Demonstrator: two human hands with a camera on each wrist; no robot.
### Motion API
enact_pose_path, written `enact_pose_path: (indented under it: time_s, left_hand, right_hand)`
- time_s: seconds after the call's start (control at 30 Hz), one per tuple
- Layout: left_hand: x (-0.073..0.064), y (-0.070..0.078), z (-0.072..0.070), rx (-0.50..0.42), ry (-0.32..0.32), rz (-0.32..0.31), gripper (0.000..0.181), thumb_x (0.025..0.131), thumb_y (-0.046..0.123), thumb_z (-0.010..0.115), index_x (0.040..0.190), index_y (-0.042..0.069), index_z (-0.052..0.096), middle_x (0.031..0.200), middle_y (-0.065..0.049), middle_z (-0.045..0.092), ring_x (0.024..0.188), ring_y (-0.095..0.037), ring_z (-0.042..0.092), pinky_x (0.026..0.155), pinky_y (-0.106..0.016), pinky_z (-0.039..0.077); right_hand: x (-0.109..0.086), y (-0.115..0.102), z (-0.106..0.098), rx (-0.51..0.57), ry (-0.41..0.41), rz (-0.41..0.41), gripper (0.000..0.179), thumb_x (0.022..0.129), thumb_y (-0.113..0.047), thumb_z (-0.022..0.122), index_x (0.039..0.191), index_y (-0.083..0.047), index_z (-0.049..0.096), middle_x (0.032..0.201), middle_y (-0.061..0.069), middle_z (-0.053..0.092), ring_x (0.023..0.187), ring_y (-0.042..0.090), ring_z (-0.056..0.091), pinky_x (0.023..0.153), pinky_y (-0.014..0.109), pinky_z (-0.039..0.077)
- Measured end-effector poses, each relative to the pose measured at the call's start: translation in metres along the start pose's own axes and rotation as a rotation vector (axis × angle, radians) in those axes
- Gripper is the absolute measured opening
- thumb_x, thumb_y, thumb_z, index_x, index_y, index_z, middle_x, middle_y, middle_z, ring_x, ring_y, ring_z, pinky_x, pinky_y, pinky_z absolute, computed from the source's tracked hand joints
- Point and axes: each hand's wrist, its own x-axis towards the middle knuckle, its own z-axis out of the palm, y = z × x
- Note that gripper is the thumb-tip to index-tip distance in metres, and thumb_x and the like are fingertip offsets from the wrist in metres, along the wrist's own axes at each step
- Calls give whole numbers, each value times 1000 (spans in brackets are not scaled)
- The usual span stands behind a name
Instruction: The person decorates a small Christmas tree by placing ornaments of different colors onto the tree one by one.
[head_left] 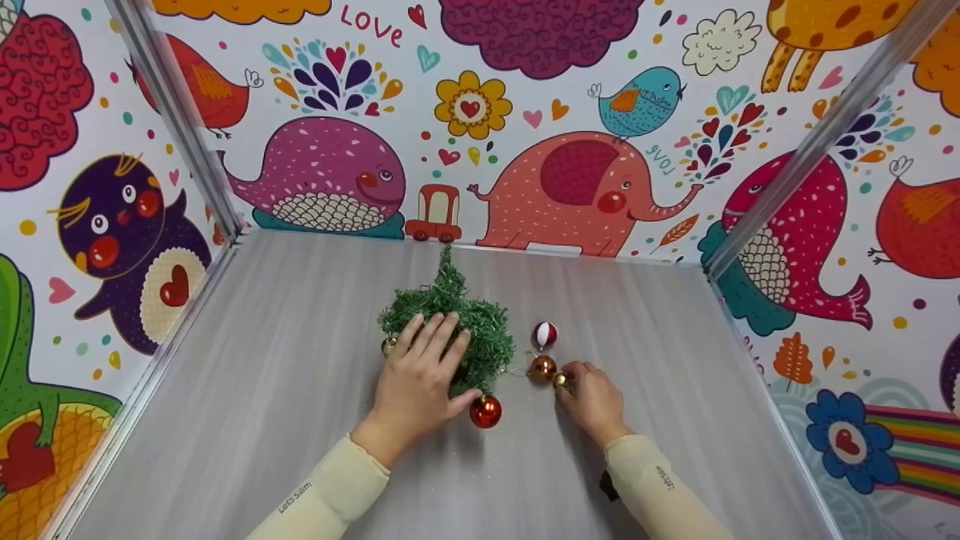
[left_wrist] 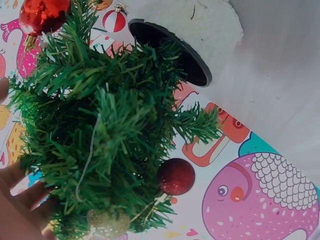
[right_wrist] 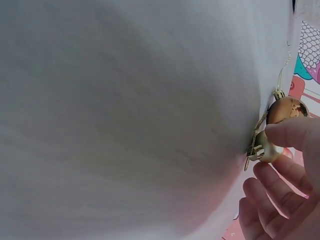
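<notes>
A small green artificial Christmas tree (head_left: 484,330) stands on the tabletop, and my left hand (head_left: 420,386) rests on it with fingers extended over the branches. A shiny red bauble (head_left: 486,411) hangs near the left thumb. In the left wrist view a dark red bauble (left_wrist: 176,177) and a glittery gold bauble (left_wrist: 107,222) also show on the tree, above whose dark round base (left_wrist: 200,65) the branches spread. To the right, my right hand (head_left: 596,401) pinches a small gold bauble (right_wrist: 270,150) between thumb and fingers. Close beside it lies a copper-coloured bauble (head_left: 542,367) with a gold string.
Just behind the copper bauble is a red-and-white striped bauble (head_left: 544,334). The grey wood-look tabletop (head_left: 300,315) is bordered by walls with cartoon animal prints (head_left: 570,195). Metal corner posts (head_left: 184,120) stand at the back left and back right.
</notes>
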Motion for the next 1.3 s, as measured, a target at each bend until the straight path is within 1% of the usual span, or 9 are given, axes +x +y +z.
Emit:
enact_pose_path:
  time_s: [0.2, 0.37, 0.5, 0.67, 0.8, 1.0, 1.1, 1.3]
  left_hand:
    - [0, 2, 0, 9, 24, -8, 84, 71, 67, 75, 129, 6, 64, 142, -19, 53, 130, -35, 50, 116, -50, 22]
    - [3, 7, 1, 49, 19, -33, 85, 74, 72, 69, 127, 6, 65, 140, -19, 54, 129, -36, 51, 117, -50, 22]
    - [5, 10, 2, 80, 8, -45, 82, 77, 71, 66, 126, 5, 66, 140, -20, 54, 128, -37, 51, 117, -50, 22]
    - [5, 12, 2, 76, 13, -51, 79, 76, 67, 69, 125, 5, 65, 140, -21, 54, 128, -36, 51, 117, -49, 23]
    - [4, 13, 3, 59, 22, -60, 82, 73, 67, 72, 125, 5, 66, 140, -21, 54, 128, -37, 51, 117, -49, 22]
    - [5, 15, 4, 74, 9, -76, 83, 73, 68, 72, 125, 4, 65, 141, -21, 54, 128, -38, 51, 117, -49, 21]
    - [5, 16, 4, 90, 2, -71, 81, 75, 67, 71, 125, 4, 64, 140, -21, 54, 129, -38, 50, 117, -48, 22]
    - [4, 14, 3, 90, 1, -54, 77, 77, 64, 70, 125, 4, 63, 141, -20, 53, 129, -36, 50, 118, -48, 21]
  right_hand:
    - [0, -1, 2, -10, 0, -11, 20, 81, -19, 79, 98, -11, 72, 94, 3, 67, 87, 27, 66, 71, 49, 54]
    - [2, -1, 1, -6, 8, 1, 19, 81, -20, 78, 96, -11, 72, 93, 3, 67, 86, 27, 66, 71, 49, 54]
    - [3, 0, 1, 4, 2, 13, 19, 81, -22, 78, 96, -12, 71, 93, 2, 67, 86, 27, 66, 72, 49, 54]
    - [3, 1, 0, 9, -2, 18, 17, 82, -23, 78, 95, -13, 71, 91, 1, 67, 85, 26, 67, 71, 49, 54]
    - [2, 1, 1, 12, 7, 8, 15, 83, -22, 77, 94, -13, 72, 89, 1, 68, 83, 26, 67, 69, 49, 54]
    - [3, 1, 2, 16, 4, -1, 17, 82, -21, 79, 94, -12, 71, 90, 2, 68, 83, 25, 67, 69, 48, 54]
    - [3, 1, 2, 16, -4, 4, 17, 82, -20, 79, 94, -12, 71, 90, 1, 67, 84, 24, 67, 70, 48, 54]
    - [3, 1, 0, 21, -3, 2, 15, 81, -20, 79, 92, -12, 72, 88, 0, 67, 81, 23, 66, 69, 47, 54]
